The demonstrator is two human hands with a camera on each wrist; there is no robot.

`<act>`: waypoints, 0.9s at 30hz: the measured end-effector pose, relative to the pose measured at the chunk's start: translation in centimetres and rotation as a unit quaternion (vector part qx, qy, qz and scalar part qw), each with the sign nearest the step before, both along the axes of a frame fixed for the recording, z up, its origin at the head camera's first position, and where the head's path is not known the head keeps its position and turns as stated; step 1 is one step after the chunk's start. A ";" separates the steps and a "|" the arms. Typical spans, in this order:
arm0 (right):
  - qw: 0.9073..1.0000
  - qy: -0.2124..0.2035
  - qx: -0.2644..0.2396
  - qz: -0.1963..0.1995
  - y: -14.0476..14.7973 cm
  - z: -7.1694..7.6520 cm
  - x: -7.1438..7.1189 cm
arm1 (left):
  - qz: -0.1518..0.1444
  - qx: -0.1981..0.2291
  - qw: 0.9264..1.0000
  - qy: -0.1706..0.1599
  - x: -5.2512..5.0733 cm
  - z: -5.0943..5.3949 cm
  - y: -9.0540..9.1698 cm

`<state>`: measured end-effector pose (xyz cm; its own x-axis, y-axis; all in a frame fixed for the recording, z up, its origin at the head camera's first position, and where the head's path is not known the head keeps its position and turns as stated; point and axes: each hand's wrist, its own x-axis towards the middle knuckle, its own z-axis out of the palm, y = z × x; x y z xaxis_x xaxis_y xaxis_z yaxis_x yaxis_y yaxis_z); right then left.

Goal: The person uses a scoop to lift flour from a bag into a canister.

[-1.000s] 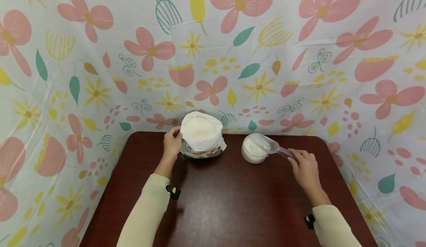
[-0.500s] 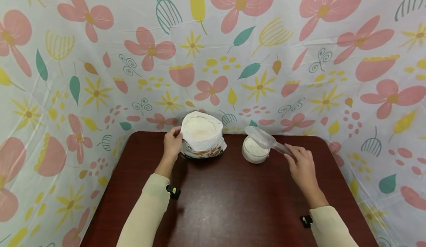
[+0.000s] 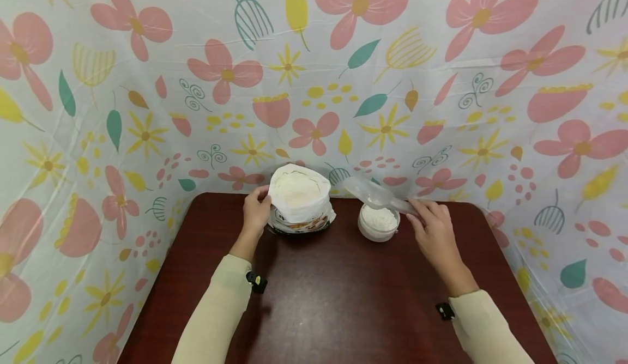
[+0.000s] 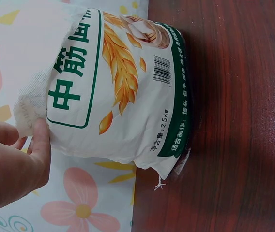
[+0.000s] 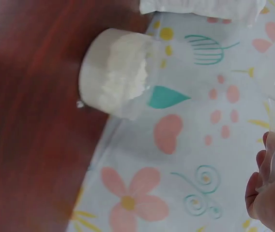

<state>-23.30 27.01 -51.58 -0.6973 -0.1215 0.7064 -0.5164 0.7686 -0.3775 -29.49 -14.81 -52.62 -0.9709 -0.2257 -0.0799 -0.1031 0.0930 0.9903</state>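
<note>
An opened flour bag (image 4: 79,87), white with green print and a wheat picture, stands at the back of the table, its folded-down mouth full of pale flour (image 3: 296,188). My left hand (image 3: 256,211) pinches the bag's rim at its left side between thumb and fingers. In my right hand (image 3: 436,238) is the handle of a clear plastic scoop (image 3: 370,192), held tilted above a small clear round container (image 3: 376,232). White flour (image 5: 128,72) fills much of that container. The scoop looks clear, with little or no flour visible in it.
The dark red-brown table (image 3: 333,298) has rounded back corners. A flower-printed cloth (image 3: 314,80) hangs right behind its back edge and along the sides. The bag and the container stand apart, both near that edge.
My right hand has lifted the scoop and carried it leftward, from over the container's flour toward the bag. The left hand stays on the bag's rim.
</note>
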 end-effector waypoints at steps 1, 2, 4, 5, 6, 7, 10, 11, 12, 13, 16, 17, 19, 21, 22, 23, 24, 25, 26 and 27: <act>1.000 0.001 0.002 0.006 -0.3 0.3 -0.2 | 0.000 0.000 1.000 0.000 0.0 0.0 0.0; 1.000 0.001 0.005 0.012 -0.5 0.7 -0.4 | 0.001 0.000 1.000 0.000 0.0 0.0 0.0; 1.000 0.001 0.015 0.022 -1.0 1.3 -0.8 | 0.000 -0.002 1.000 0.000 0.0 0.0 0.0; 0.999 0.002 0.022 0.026 -1.3 1.7 -1.0 | 0.000 -0.003 1.000 0.001 0.0 0.0 0.0; 0.999 0.003 0.029 0.031 -1.5 2.0 -1.2 | -0.001 -0.004 1.000 0.000 -0.1 0.0 -0.1; 0.999 0.007 0.037 0.036 -1.7 2.4 -1.4 | -0.002 -0.005 1.000 0.000 -0.1 0.0 -0.1; 0.996 0.018 0.066 0.055 -2.3 3.6 -2.1 | -0.005 -0.006 1.000 -0.002 -0.2 0.0 -0.1; 0.995 0.021 0.075 0.062 -2.5 4.0 -2.3 | -0.005 -0.007 1.000 -0.003 -0.2 0.0 -0.1; 0.994 0.024 0.085 0.067 -2.7 4.4 -2.6 | -0.005 -0.008 1.000 -0.003 -0.2 0.0 -0.1; 0.993 0.025 0.094 0.072 -2.9 4.9 -2.9 | -0.005 -0.009 1.000 -0.004 -0.2 0.0 -0.1; 0.989 0.027 0.118 0.085 -3.6 6.2 -3.8 | -0.002 -0.012 1.000 -0.003 -0.2 0.0 0.0; 0.988 0.029 0.127 0.088 -3.9 6.6 -4.1 | -0.001 -0.013 1.000 -0.002 -0.2 0.0 0.0; 0.984 0.033 0.144 0.096 -4.5 7.5 -4.8 | 0.000 -0.014 1.000 -0.001 -0.2 0.1 0.0; 0.980 0.039 0.166 0.106 -5.0 8.3 -5.4 | 0.000 -0.015 1.000 0.000 -0.3 0.1 0.0; 0.977 0.042 0.178 0.112 -5.3 8.7 -5.8 | 0.001 -0.015 1.000 0.000 -0.3 0.1 0.0; 0.973 0.045 0.192 0.116 -5.6 9.1 -6.1 | 0.002 -0.015 1.000 0.001 -0.3 0.0 0.0; 0.970 0.047 0.205 0.120 -5.8 9.5 -6.4 | 0.003 -0.016 1.000 0.001 -0.2 0.0 0.1; 0.967 0.047 0.217 0.124 -6.1 9.9 -6.6 | 0.004 -0.016 1.000 0.001 -0.2 0.0 0.1; 0.964 0.046 0.228 0.128 -6.4 10.2 -6.9 | 0.004 -0.016 1.000 0.002 -0.2 0.0 0.1; 0.961 0.046 0.241 0.128 -6.6 10.5 -7.2 | 0.005 -0.016 1.000 0.002 -0.2 0.0 0.2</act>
<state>-30.54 20.42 -41.06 -0.5374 -0.6094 0.5829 -0.7267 0.6853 0.0465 -29.66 -14.66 -52.65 -0.9691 -0.2371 -0.0683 -0.1000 0.1242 0.9872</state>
